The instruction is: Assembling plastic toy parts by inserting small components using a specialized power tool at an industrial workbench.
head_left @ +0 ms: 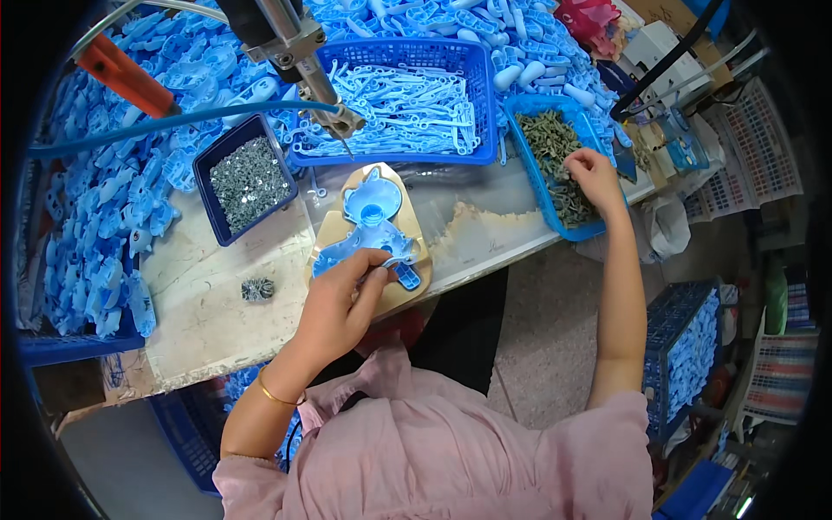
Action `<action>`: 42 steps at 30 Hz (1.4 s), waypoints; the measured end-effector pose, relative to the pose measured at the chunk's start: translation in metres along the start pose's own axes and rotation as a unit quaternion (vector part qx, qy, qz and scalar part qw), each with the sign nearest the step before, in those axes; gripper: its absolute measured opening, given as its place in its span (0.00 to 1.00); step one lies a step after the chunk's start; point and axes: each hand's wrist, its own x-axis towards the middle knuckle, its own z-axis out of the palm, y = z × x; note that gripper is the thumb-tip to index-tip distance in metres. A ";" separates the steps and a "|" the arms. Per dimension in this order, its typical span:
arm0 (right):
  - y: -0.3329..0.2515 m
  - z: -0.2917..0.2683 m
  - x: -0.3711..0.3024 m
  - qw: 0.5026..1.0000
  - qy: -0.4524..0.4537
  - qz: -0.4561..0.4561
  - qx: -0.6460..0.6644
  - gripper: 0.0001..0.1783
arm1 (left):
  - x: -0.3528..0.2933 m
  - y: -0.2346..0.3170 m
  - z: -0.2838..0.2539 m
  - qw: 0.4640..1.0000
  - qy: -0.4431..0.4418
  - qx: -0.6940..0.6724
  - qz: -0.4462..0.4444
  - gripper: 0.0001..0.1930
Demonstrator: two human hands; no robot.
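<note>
My left hand (342,303) is closed, thumb and forefinger pinching a small light-blue plastic piece (399,259) at the lower right of a hollow blue plastic toy shell (373,208). That shell lies open side up in a tan holding fixture (326,232). My right hand (594,180) reaches over a bright-blue bin (530,184) full of small grey-green parts (550,143). Its fingers are bent together at the parts; what they grip, if anything, is hidden. Above the fixture hangs a vertical screwdriver tool (334,113), its thin bit pointing down near the shell's upper end.
A dark-blue tray of small screws (251,184) stands left of the fixture. Behind it, a blue basket (481,95) holds many thin light-blue pieces. Blue shells (113,217) are heaped at left. A small metal clump (257,289) lies near the table's front edge. A crate (663,364) stands at right.
</note>
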 end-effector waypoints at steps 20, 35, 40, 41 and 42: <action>-0.186 0.054 -0.078 0.879 -0.403 -0.014 0.256 0.06 | 0.017 0.011 0.014 0.984 -0.040 -0.155 -0.073 0.08; -0.195 0.066 -0.073 0.769 -0.582 -0.083 0.252 0.07 | 0.013 0.005 0.004 0.995 -0.089 -0.040 -0.002 0.09; -0.210 0.079 -0.092 0.833 -0.476 -0.133 0.247 0.09 | 0.005 0.001 0.003 0.988 -0.053 -0.092 -0.113 0.08; -0.214 0.081 -0.101 0.868 -0.411 -0.123 0.250 0.10 | 0.002 -0.004 0.008 0.992 -0.005 -0.081 -0.091 0.09; -0.209 0.089 -0.108 0.884 -0.376 -0.143 0.238 0.14 | 0.000 -0.006 0.009 0.994 0.042 -0.069 -0.070 0.11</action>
